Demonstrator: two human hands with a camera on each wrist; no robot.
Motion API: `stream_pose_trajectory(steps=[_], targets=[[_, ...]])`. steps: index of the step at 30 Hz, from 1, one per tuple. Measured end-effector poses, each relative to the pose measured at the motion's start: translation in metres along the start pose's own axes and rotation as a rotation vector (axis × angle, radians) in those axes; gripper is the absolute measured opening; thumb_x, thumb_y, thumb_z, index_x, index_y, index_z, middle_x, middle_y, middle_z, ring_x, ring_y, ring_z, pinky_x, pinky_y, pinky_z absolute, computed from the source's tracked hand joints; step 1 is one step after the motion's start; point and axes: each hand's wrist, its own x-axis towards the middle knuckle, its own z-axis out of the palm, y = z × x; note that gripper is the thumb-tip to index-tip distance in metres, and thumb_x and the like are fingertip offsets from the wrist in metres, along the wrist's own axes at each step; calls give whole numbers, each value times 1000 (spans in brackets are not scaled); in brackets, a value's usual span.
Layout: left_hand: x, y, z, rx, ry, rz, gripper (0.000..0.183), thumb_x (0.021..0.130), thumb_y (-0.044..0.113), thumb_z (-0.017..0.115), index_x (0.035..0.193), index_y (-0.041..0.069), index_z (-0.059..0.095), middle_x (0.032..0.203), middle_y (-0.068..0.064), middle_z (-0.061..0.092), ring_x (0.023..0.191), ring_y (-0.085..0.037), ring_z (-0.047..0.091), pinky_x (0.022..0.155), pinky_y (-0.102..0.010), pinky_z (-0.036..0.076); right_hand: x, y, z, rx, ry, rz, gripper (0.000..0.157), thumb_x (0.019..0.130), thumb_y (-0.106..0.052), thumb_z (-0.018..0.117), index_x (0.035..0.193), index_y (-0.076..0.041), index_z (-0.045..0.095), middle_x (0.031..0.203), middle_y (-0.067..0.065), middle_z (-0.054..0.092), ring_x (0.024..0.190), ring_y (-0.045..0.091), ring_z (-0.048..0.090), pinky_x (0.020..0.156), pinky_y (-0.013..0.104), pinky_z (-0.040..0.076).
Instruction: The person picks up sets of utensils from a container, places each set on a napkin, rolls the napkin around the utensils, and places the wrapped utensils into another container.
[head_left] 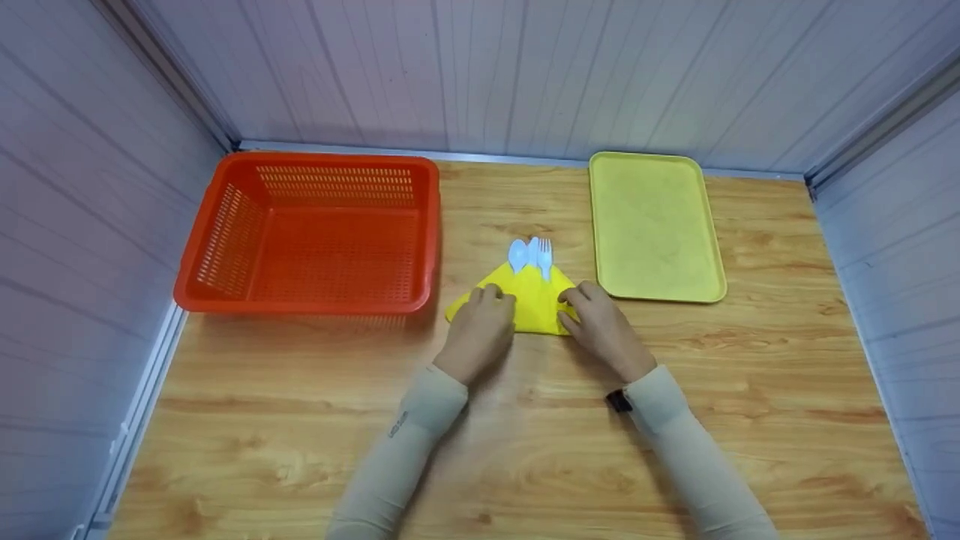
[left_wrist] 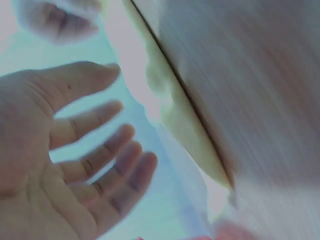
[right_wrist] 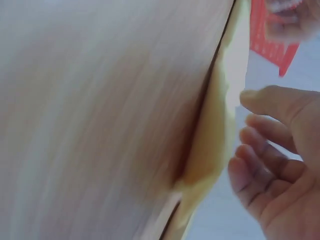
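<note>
A folded yellow napkin (head_left: 534,306) lies on the wooden table, its fold tapering toward the top. Out of its upper edge stick a white plastic spoon (head_left: 517,253), a knife (head_left: 533,250) and a fork (head_left: 545,256); their lower parts are hidden in the napkin. Over the napkin's left part is my left hand (head_left: 480,326), whose fingers look loosely bent and apart from the thumb in the left wrist view. At the right corner my right hand (head_left: 602,326) has its fingertips close to the cloth, with thumb and fingers spread in the right wrist view. Neither hand pinches the napkin.
To the left stands a red-orange plastic basket (head_left: 306,306) with slotted walls. A yellow tray (head_left: 656,225) lies flat at the back right. White panel walls (head_left: 480,75) border the table (head_left: 525,465) at the back and both sides.
</note>
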Motion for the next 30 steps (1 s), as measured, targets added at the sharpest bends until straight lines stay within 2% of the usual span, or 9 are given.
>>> stream_pose_trajectory(steps=[3,6,14,19,25,30], targets=[[0,12,4,-2,-28,111,29,100,16,57,127,6,64,130,-18,58,114,-34,55,91,-42,53,2,-8,3,26,12,-53,13,90,-4,73,102,-2,68,93,10,60,81,23,58,71,37,53],[1,19,11,13,-63,157,34,102,21,57,134,9,62,140,-16,55,124,-34,52,96,-44,51,4,-12,7,46,-19,-55,12,91,-3,72,102,-3,68,94,10,61,83,23,60,74,37,54],[0,23,23,91,-94,140,33,102,23,56,130,9,64,139,-15,56,125,-32,53,85,-45,56,3,-12,11,77,-112,23,7,95,-1,64,101,-2,68,92,9,62,81,22,62,72,35,55],[0,24,24,108,-146,125,40,102,27,55,139,11,59,143,-16,52,128,-33,50,90,-46,54,4,-11,11,83,-151,98,8,98,-1,60,100,-3,67,92,9,62,83,23,61,73,36,54],[1,25,26,74,-189,88,44,103,31,54,146,18,54,147,-15,48,134,-33,45,97,-48,50,7,-10,12,81,-154,166,5,95,1,63,95,-3,66,89,10,61,82,25,61,73,38,53],[1,27,27,78,-211,75,45,104,33,52,147,21,52,149,-14,47,135,-33,43,99,-48,48,13,-10,7,69,-233,242,2,94,-2,66,96,-1,65,90,11,60,82,25,60,73,40,53]])
